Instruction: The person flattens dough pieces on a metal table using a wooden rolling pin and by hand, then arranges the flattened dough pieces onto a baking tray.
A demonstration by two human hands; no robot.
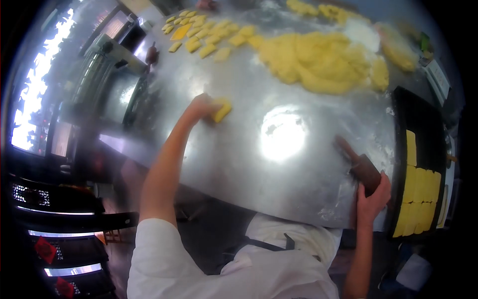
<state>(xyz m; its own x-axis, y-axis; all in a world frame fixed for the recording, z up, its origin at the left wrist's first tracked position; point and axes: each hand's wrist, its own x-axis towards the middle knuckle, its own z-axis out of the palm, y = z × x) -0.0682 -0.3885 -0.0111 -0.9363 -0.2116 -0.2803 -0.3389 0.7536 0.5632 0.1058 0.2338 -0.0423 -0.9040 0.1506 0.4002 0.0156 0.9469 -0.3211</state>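
My left hand [203,105] is closed on a small yellow dough piece [222,110] over the left part of the metal table [239,164]. At the right, my right hand [374,198] grips a dark brown rolling pin [366,172], its handle pointing up and to the left. Just right of that hand lies a black tray [423,119] with flat yellow dough pieces [419,199] in its lower part. A large mound of yellow dough [318,62] rests farther back on the table.
Several small cut dough pieces [208,50] are spread at the back left, near an orange card [180,32]. White flour [361,34] lies behind the mound. A metal machine [92,74] stands beyond the left edge. Part of a person's hand [206,4] shows at the top.
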